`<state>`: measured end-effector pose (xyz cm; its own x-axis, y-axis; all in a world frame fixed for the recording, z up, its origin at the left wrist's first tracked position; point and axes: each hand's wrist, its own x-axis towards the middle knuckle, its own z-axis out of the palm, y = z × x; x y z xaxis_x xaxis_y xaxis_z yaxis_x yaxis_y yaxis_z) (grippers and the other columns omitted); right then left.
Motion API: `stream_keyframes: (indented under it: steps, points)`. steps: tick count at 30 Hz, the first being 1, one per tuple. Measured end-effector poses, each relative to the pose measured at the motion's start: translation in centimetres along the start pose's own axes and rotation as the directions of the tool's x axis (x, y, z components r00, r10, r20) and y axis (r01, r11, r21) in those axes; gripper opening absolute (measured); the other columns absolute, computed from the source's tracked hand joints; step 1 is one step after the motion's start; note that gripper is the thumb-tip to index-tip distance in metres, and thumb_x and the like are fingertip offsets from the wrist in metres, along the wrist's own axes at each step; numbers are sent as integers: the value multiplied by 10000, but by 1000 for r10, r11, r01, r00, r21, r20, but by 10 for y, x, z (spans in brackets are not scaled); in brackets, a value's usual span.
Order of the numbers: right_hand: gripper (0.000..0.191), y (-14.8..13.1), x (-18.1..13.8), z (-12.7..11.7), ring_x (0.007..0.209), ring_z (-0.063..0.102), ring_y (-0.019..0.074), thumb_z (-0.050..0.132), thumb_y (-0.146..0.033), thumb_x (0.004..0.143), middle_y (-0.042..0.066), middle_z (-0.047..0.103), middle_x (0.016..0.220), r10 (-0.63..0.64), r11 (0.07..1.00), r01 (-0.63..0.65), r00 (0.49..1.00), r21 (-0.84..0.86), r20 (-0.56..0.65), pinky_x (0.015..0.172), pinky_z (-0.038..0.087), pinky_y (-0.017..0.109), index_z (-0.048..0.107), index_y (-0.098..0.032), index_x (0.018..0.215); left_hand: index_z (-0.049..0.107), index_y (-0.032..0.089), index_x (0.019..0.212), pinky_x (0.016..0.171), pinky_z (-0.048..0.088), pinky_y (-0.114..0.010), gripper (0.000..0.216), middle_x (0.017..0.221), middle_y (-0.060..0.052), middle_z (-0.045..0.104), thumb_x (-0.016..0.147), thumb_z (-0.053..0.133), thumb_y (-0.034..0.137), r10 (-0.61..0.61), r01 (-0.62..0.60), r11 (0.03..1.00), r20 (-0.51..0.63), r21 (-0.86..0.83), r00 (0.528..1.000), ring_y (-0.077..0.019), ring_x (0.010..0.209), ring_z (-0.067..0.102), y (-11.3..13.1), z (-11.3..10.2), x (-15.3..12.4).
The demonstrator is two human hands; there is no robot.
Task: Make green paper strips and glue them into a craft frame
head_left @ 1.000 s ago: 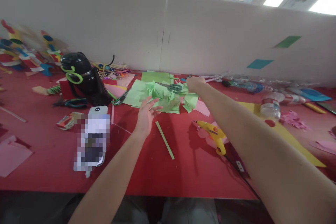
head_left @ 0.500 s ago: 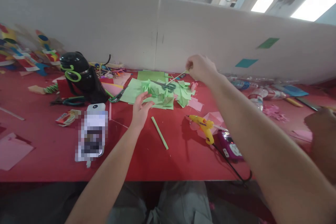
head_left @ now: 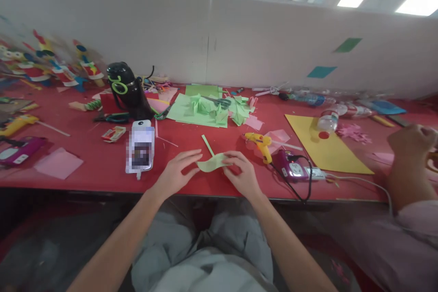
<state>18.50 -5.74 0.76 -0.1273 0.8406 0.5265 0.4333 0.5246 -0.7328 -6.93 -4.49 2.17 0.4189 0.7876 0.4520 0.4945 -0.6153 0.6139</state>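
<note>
Near the front edge of the red table (head_left: 85, 178), both my hands meet at a small curved light green paper piece (head_left: 209, 164). My right hand (head_left: 242, 174) pinches its right end with curled fingers. My left hand (head_left: 178, 171) lies with fingers stretched out, their tips at the piece's left end. A thin green paper strip (head_left: 206, 143) lies just behind the piece. Farther back sits a pile of folded green paper (head_left: 201, 110) with scissors (head_left: 219, 100) on top.
A phone (head_left: 141, 148) lies left of my hands; a black bag (head_left: 128, 91) stands behind it. To the right are a yellow glue gun (head_left: 260, 143), a purple power strip (head_left: 293, 171), a yellow sheet (head_left: 325, 150) and a bottle (head_left: 327, 121). Another person's hand (head_left: 410, 142) is at far right.
My right hand came back from the far green pile to the table's front edge and now holds a green paper piece. My left hand drew back to meet it. The view tilted down.
</note>
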Motion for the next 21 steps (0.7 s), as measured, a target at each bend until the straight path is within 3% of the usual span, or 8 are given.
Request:
stream_keyframes:
  steps: [5, 10, 14, 21]
  points:
    - [104, -2, -26, -9, 1037, 671, 208, 653, -231, 886, 98, 680, 1135, 13, 1000, -13, 998, 7, 67, 908, 559, 377, 754, -242, 907, 758, 265, 924, 941, 511, -461, 158, 1133, -44, 751, 949, 602, 279, 0, -2, 992, 15, 125, 1000, -247, 1067, 648, 2, -2, -22]
    - [101, -3, -34, -19, 1112, 640, 257, 685, -318, 878, 84, 695, 1160, 36, 999, -31, 985, -36, 167, 964, 536, 448, 778, -286, 852, 759, 287, 959, 965, 482, -459, 176, 1038, -46, 772, 946, 599, 360, -117, 115, 993, 43, 35, 992, -244, 1021, 682, 3, 0, -39]
    - [151, -6, -38, -22, 1061, 644, 262, 644, -333, 900, 87, 704, 1131, 48, 996, -29, 969, -83, 242, 938, 532, 474, 760, -272, 826, 762, 287, 877, 960, 478, -457, 157, 1018, -49, 771, 908, 640, 382, -194, 194, 981, -6, -18, 981, -257, 1004, 689, 7, 2, -52]
    - [95, -7, -43, -21, 1073, 632, 245, 661, -312, 872, 86, 688, 1136, 46, 995, -24, 971, -97, 233, 963, 507, 443, 736, -253, 869, 760, 284, 848, 963, 467, -435, 152, 1043, -46, 758, 885, 670, 400, -199, 199, 980, 11, 4, 980, -252, 999, 679, 10, 3, -56]
